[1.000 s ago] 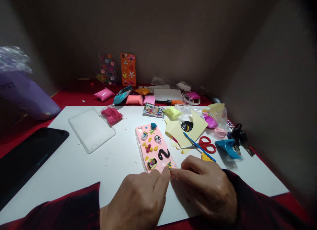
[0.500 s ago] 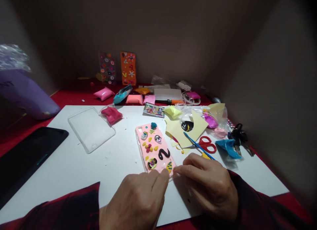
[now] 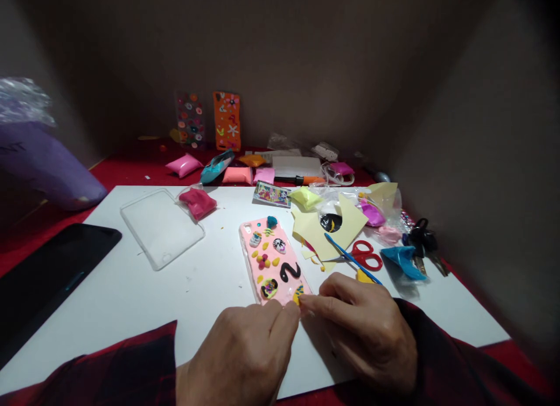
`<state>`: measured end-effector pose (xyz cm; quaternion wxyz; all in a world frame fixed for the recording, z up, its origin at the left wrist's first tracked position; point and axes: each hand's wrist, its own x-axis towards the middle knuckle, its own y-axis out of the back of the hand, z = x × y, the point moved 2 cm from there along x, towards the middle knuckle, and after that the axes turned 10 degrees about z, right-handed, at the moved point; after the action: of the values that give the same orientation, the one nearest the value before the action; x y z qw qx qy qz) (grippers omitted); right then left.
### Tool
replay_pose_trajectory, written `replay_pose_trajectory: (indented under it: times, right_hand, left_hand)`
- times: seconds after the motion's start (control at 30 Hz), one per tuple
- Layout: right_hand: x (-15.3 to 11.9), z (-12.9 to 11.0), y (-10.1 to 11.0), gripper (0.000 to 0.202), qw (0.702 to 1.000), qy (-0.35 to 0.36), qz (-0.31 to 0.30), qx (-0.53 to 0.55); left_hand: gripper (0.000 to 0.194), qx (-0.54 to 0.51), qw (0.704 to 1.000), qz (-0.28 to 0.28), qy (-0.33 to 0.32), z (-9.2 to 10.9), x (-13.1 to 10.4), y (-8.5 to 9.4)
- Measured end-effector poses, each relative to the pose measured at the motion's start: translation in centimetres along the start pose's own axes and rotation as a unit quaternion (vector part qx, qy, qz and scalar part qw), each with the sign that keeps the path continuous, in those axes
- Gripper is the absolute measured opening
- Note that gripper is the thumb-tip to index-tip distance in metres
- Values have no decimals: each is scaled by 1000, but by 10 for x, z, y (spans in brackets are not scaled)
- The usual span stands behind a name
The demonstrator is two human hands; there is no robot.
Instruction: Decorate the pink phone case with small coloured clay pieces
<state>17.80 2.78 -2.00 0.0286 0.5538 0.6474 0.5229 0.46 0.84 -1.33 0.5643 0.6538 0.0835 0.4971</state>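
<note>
A pink phone case [image 3: 280,254] lies on the white board, covered with small clay pieces: yellow drops, a red-and-yellow flower, a black squiggle [image 3: 290,272] and round figures. My left hand [image 3: 245,347] is closed at the case's lower edge, with thumb and forefinger pressed together there and their tips partly hidden. From the right, my right hand [image 3: 363,327] reaches the lower right corner, fingers curled and its forefinger tip touching a yellow-and-blue striped piece [image 3: 298,293]. Whatever lies between its fingers is hidden.
Red-handled scissors [image 3: 366,255] and a blue stick [image 3: 350,257] lie on cut yellow paper [image 3: 354,219] beyond my right hand. Left stand a clear case [image 3: 161,228] and a black tablet [image 3: 56,277]. Clay packets [image 3: 237,175] line the back, below an orange decorated case [image 3: 227,120].
My right hand has shifted slightly left, its forefinger tip moving from the case's corner onto the striped piece. The left hand has barely moved, and the case lies as before.
</note>
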Motion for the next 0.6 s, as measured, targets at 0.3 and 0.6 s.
replay_pose_trajectory:
  times: [0.3, 0.6]
  right_hand:
    - [1, -4, 0, 27, 1000, 12, 12, -14]
    - [12, 14, 31, 8, 976, -67, 167, -120]
  left_hand:
    - [25, -5, 1000, -5, -8, 0, -2, -1]
    - [28, -3, 1000, -26, 5, -1, -6, -2]
